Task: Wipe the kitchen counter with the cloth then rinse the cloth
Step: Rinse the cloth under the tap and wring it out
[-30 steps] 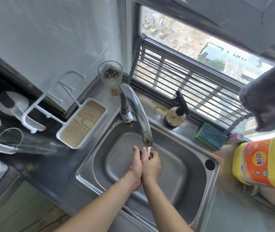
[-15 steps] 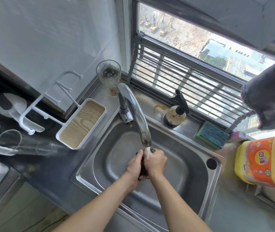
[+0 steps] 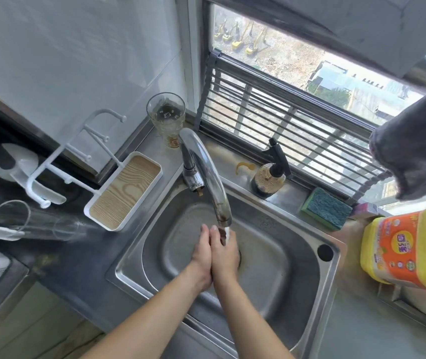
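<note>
Fingers point(image 3: 204, 230) of both hands lie straight, pressed together palm to palm under the tap point(image 3: 206, 174), left hand point(image 3: 202, 251) & right hand point(image 3: 223, 253) over the sink point(image 3: 297, 294), no cloth visibly held betw. them; 1 grey cloth point(image 3: 414, 149) hangs upper right, 2 glasses, 1 sponge point(image 3: 327, 208).

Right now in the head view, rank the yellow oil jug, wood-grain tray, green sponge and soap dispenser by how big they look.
1. Yellow oil jug, though cut off and nearer the camera.
2. Wood-grain tray.
3. Green sponge and soap dispenser look alike; unranked.
</note>
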`<act>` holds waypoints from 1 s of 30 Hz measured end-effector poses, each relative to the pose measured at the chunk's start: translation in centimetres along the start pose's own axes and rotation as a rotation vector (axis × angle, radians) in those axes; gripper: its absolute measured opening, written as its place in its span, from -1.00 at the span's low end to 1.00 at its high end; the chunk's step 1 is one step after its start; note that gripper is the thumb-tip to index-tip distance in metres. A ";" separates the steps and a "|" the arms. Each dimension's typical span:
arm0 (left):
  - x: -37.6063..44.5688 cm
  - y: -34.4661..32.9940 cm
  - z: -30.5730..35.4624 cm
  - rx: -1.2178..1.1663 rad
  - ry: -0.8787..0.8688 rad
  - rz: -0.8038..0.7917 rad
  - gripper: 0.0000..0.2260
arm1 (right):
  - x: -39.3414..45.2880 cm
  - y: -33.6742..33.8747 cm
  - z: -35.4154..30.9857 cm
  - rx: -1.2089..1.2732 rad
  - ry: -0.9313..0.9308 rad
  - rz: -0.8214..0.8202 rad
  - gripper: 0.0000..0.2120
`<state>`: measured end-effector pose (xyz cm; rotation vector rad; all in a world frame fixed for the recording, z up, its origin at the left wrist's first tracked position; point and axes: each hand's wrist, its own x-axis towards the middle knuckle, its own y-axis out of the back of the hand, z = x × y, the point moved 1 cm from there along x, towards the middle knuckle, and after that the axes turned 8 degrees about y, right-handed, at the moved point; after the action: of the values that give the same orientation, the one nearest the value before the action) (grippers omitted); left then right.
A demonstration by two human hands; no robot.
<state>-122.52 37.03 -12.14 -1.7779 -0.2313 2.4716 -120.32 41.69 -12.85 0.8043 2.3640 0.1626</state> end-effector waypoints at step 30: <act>1.4 5.0 2.4 0.185 -0.101 0.189 -0.72 | 3.1 6.3 -0.3 -0.408 0.143 -0.291 -0.82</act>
<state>-125.16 32.17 -13.58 -1.6731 0.1611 2.6129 -119.20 48.61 -12.36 0.2596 2.4301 0.5726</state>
